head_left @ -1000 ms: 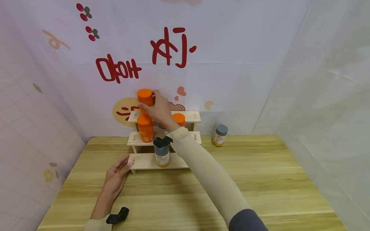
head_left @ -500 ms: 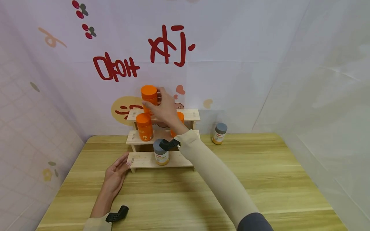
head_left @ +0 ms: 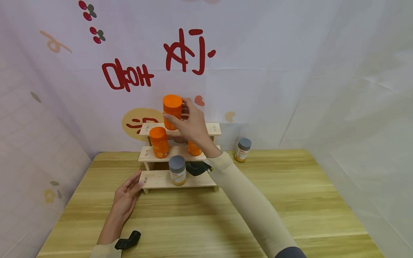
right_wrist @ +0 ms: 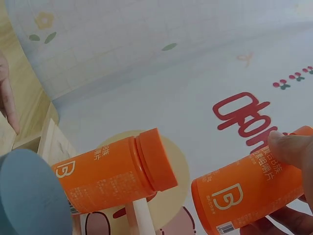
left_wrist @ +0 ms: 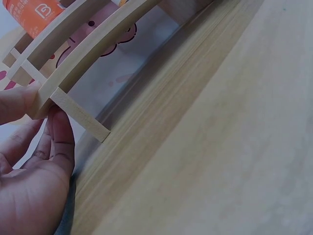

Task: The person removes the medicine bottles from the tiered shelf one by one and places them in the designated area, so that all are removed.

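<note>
At the wood-grain counter (head_left: 180,222), the person's left grip (head_left: 126,195) pinches a pale wooden three-tier shelf (head_left: 200,182) by its lowest board's left end. A grey-lidded, white-labelled bottle (head_left: 178,174) stands on that board, two orange cylindrical bottles (head_left: 159,144) on the middle one. At the top tier (head_left: 213,128), the right grip (head_left: 193,123) curls round an upright, orange-lidded orange bottle (head_left: 172,106); whether it touches the wood is unclear.

Left hand (head_left: 125,197): at the left end of the wooden shelf (head_left: 155,179), pinching its lowest board;
Right hand (head_left: 192,123): at the shelf's top board, fingers curled;
Right arm (head_left: 253,206): outstretched from the shelf's front right
</note>
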`<act>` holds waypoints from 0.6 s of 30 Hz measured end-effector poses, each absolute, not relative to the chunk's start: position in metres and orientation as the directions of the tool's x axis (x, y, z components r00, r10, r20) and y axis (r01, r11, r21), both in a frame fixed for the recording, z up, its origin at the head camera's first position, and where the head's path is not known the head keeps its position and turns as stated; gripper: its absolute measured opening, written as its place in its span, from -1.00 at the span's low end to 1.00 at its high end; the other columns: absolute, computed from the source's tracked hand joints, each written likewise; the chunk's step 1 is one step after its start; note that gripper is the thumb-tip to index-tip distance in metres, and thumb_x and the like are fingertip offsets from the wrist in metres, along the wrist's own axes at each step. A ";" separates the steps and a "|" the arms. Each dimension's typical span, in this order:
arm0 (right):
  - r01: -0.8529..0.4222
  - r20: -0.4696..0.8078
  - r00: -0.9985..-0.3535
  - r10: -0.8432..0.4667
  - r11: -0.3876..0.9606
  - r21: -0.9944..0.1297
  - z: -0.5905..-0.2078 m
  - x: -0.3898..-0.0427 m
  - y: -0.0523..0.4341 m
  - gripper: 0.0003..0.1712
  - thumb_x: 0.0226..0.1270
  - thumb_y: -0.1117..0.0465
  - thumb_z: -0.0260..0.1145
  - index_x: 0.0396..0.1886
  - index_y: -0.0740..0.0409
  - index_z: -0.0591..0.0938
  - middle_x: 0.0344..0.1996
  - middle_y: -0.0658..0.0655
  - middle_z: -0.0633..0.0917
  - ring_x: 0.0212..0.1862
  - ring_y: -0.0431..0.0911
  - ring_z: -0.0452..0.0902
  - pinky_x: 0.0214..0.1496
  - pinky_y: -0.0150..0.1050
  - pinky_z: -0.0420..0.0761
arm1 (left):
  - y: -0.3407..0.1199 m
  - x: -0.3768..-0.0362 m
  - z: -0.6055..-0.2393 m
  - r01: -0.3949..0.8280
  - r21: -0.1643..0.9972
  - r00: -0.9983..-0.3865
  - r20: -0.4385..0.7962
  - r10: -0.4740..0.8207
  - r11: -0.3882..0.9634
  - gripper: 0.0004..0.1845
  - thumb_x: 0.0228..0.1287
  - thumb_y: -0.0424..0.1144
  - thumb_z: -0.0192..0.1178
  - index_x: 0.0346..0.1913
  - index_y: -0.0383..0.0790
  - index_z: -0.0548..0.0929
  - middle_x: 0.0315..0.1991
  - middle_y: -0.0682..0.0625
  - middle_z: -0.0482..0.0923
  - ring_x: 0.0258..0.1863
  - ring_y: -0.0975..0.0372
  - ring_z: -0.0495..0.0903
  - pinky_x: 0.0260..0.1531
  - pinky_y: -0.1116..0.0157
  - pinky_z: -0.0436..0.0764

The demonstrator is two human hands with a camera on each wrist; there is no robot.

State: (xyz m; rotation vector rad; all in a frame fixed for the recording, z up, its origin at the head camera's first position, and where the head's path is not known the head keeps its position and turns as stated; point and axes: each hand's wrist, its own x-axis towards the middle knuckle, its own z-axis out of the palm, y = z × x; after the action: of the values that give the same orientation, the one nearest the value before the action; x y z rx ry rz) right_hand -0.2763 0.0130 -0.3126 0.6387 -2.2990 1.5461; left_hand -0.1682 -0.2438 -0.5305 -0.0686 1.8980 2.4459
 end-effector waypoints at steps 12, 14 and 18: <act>-0.500 0.462 -0.866 -0.189 0.308 -0.810 -0.314 -0.261 0.037 -0.25 0.34 -0.04 0.48 0.45 -0.01 0.43 0.17 0.09 0.67 0.18 -0.02 0.62 0.30 -0.03 0.64 | -0.245 -0.168 -0.530 -0.062 0.964 -0.998 -0.064 0.003 -0.257 -0.26 0.52 -0.34 0.18 0.60 -0.42 0.09 0.22 0.20 0.45 0.20 0.51 0.49 0.16 0.60 0.53; -0.496 0.458 -0.868 -0.191 0.312 -0.810 -0.315 -0.259 0.042 -0.25 0.34 -0.05 0.48 0.45 -0.03 0.43 0.17 0.09 0.67 0.18 -0.03 0.62 0.30 -0.03 0.65 | -0.245 -0.168 -0.530 -0.062 0.964 -0.998 -0.063 0.002 -0.260 -0.26 0.52 -0.35 0.18 0.60 -0.43 0.09 0.21 0.20 0.45 0.20 0.50 0.50 0.16 0.60 0.54; -0.497 0.458 -0.867 -0.194 0.311 -0.810 -0.318 -0.255 0.051 -0.27 0.34 -0.03 0.48 0.45 -0.06 0.44 0.16 0.09 0.68 0.15 -0.04 0.64 0.27 -0.09 0.66 | -0.245 -0.168 -0.531 -0.065 0.964 -0.998 -0.066 0.003 -0.257 -0.26 0.52 -0.35 0.18 0.60 -0.42 0.09 0.21 0.18 0.45 0.20 0.50 0.50 0.15 0.60 0.54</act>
State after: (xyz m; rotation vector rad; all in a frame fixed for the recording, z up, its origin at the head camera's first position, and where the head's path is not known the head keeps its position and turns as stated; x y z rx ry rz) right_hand -0.2545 0.0512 -0.3185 0.6263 -2.3057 1.5766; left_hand -0.1685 -0.2446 -0.5308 -0.0780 1.8881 2.4558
